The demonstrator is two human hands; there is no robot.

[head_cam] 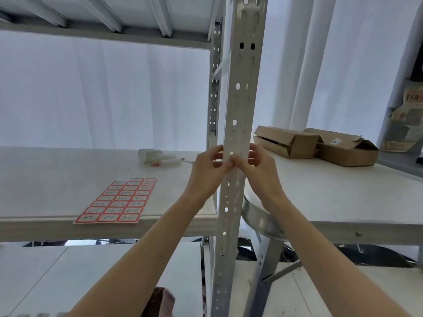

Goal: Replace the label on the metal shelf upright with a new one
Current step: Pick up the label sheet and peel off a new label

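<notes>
A grey perforated metal upright (238, 99) runs from top to bottom through the middle of the view. My left hand (207, 170) and my right hand (256, 167) both press against its front face at shelf height, fingertips meeting on the metal. What lies under the fingers is hidden; no label shows there. A sheet of red-bordered labels (119, 201) with handwritten marks lies flat on the left shelf board (45, 179), near its front edge.
A white marker with a red tip and crumpled white paper (158, 156) lie at the back of the left shelf. Two brown cardboard boxes (315, 144) sit on the right shelf. White curtains hang behind. Lower shelf boards sit below.
</notes>
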